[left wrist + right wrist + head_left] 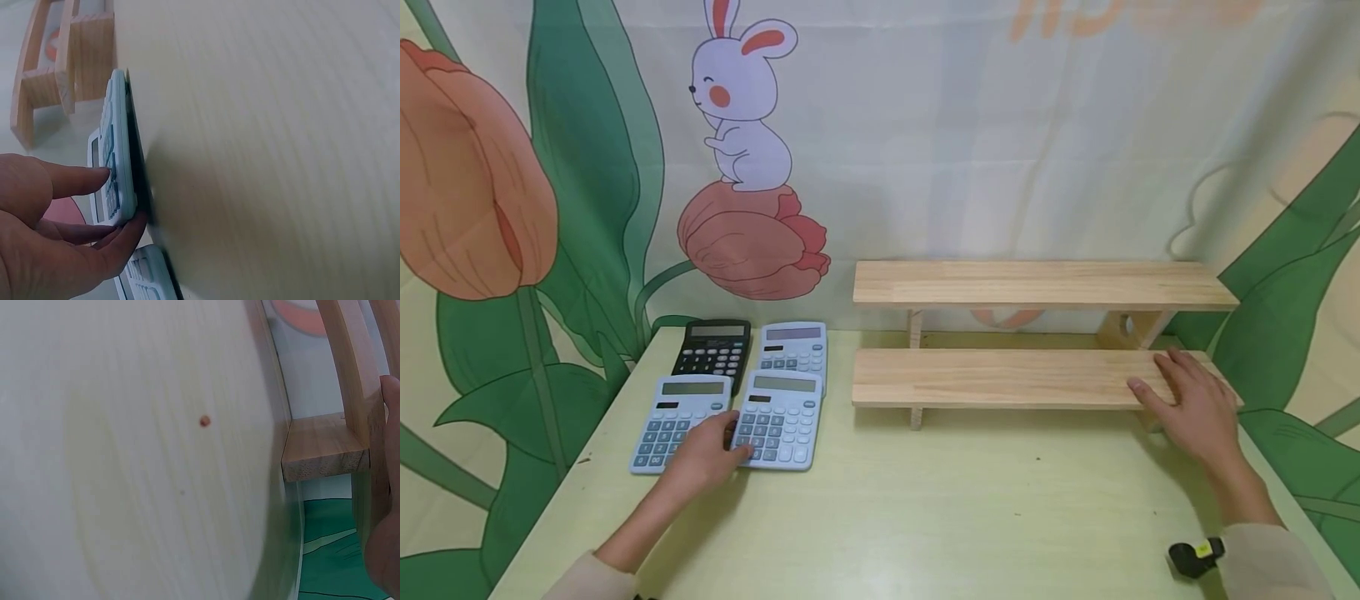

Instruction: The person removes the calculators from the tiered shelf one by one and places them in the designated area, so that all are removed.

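Observation:
My left hand [703, 454] pinches the left edge of the front right light-blue calculator [792, 417]. In the left wrist view its thumb lies on the keys, and the other fingers are at the edge and underside of that calculator [128, 156]. Another light-blue calculator [681, 408] lies to the left, partly hidden by the hand. Behind these are a black calculator [711, 350] and a further light-blue one [793, 342], partly overlapped. My right hand [1198, 408] rests on the right end of the lower board of a two-tier wooden shelf [1000, 377], fingers spread.
The shelf's upper board [1037, 283] stands behind and above the lower one, near the printed curtain [962, 150]. A small black device with a yellow mark [1195, 558] is by the right sleeve. The pale table [940, 517] extends in front of the shelf.

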The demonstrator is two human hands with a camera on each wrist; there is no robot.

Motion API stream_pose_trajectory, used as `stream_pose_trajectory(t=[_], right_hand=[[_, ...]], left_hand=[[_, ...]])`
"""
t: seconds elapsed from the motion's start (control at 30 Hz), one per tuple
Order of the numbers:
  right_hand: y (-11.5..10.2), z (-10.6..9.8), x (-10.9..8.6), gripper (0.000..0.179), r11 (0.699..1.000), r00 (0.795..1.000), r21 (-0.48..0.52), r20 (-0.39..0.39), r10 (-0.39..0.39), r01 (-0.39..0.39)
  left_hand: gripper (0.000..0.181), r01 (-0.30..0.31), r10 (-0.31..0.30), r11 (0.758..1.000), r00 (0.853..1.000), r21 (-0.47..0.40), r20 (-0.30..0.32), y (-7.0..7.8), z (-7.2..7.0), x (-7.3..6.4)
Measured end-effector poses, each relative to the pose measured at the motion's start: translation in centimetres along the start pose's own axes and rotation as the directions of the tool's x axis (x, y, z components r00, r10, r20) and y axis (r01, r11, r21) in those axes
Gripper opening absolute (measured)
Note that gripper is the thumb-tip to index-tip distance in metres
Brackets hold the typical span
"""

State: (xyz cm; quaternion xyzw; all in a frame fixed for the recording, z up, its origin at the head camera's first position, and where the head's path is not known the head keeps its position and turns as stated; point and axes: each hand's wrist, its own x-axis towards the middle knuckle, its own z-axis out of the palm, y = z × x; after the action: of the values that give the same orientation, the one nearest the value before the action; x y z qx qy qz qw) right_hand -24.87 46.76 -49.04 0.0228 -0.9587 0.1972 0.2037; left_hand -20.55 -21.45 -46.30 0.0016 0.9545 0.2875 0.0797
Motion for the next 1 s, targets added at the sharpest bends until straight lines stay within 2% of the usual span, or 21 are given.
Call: stream_pose_trajectory(t=[0.37,0.73,1.0], right_hand=[[0.07,0.27,0.23,0.075,1.000,1.000,-0.001,-0.001,-0.002,0.002],[-0.09,0.53,0.38,0.075,1.000,1.000,0.004,0.000,-0.010,0.010],[0.10,0.06,-0.05,0.073,1.000,1.000,0.011,0.003,-0.016,0.016]], left_hand=[[0.070,-0.015,0.015,1.000,1.000,0.014,-0.018,0.27,0.41,-0.29],[0.065,-0.045,0.045,0.999,0.998,0.001,-0.047,-0.25,0.71,-0.62],[0.066,-0.044,0.043,0.999,0.999,-0.011,-0.032,-0.15,0.94,-0.59]])
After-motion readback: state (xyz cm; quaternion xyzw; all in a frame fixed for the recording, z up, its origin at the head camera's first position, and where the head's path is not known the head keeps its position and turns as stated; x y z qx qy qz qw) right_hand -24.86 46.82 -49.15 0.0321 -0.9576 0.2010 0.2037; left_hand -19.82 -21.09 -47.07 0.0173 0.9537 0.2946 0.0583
